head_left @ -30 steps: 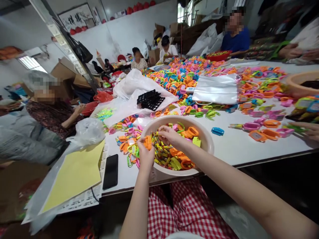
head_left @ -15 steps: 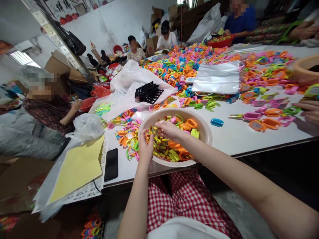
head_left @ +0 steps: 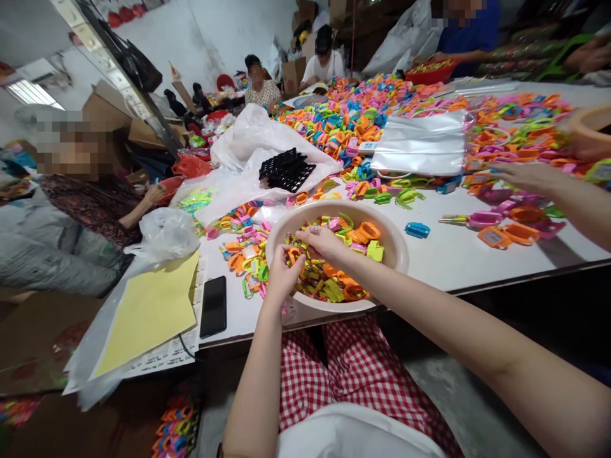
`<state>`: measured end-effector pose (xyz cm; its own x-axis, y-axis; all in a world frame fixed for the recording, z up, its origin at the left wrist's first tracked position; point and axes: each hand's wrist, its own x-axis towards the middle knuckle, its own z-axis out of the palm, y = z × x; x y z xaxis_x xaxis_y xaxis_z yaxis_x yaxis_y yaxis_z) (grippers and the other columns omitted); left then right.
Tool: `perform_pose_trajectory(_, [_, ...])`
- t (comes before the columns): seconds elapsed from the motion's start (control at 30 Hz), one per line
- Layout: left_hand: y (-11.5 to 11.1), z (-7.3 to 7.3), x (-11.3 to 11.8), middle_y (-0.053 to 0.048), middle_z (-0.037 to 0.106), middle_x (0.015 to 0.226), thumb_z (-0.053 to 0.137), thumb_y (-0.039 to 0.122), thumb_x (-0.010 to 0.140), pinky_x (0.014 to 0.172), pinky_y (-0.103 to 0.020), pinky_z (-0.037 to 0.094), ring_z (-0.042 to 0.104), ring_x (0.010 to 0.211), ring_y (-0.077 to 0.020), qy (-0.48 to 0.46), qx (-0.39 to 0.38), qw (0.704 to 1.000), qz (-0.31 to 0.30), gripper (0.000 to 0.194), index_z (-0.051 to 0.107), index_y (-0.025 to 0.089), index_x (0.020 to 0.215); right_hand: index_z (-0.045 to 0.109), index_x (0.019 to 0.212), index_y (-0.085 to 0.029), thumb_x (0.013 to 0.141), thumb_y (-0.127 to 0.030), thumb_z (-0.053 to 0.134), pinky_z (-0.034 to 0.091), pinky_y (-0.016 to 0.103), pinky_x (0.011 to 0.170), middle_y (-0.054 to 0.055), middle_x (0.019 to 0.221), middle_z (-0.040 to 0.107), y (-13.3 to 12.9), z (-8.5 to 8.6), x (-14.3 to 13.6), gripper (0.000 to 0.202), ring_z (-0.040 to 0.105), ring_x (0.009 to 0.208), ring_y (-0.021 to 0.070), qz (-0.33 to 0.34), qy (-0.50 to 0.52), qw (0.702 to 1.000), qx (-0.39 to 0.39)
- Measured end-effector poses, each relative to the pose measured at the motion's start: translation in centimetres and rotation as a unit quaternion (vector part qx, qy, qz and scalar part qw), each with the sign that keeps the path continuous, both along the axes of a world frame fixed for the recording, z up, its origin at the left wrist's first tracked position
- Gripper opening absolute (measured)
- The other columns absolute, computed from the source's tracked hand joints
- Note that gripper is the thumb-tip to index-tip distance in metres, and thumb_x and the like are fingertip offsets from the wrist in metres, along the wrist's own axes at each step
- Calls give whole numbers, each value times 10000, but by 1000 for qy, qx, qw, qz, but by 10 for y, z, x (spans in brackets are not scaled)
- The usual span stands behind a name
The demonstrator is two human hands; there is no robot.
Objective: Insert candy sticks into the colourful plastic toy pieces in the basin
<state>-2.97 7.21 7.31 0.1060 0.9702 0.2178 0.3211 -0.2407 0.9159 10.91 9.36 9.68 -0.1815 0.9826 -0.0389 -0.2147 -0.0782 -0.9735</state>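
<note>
**Fine finger work over the basin**

Our left hand [head_left: 285, 275] pinches an orange piece [head_left: 293, 256]; beside it, our right hand [head_left: 327, 244] has its fingertips drawn together, but we cannot tell on what. We judge this to be close handling, its next move calling for a steady left pinch and careful right fingertips. Under both hands, the basin [head_left: 341, 307] holds more pieces [head_left: 369, 230]. Left of our left hand lies a phone [head_left: 213, 306]; beyond both hands, black trays [head_left: 286, 170], then a heap [head_left: 356, 130] on the tabletop [head_left: 439, 261].
</note>
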Motion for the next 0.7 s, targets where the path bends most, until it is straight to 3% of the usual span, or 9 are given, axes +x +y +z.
perform_pose_trajectory(0.17, [0,-3,1,51,428,673,587,304,785,613,-225,369,428,611,-97,30,-27,999,-14,171,470,203,859,311,527,-213,658,-444,717,177,205,354,-93,348,309,-5,5,-5,485,277,318,49,-38,-19,999,-1])
perform_pose_trajectory(0.33, [0,-3,0,47,474,699,571,311,794,640,-233,380,462,632,-104,40,-41,998,-14,163,462,214,868,332,524,-206,719,-377,666,213,204,376,-73,369,348,-8,8,-8,423,311,349,55,-80,-67,995,-1])
perform_pose_trajectory(0.5, [0,1,2,36,506,727,597,348,776,656,-241,383,481,657,-112,60,-22,998,-6,201,463,209,827,329,541,-211,712,-416,664,231,215,396,-63,418,343,-6,-1,-11,428,325,399,70,-90,-48,995,1])
perform_pose_trajectory(0.7, [-3,1,6,46,478,657,594,328,782,604,-240,365,471,599,-113,82,-7,995,51,178,457,216,802,312,570,-220,714,-449,652,232,238,412,-62,447,331,-7,-13,-18,434,315,410,79,-122,-2,992,-27])
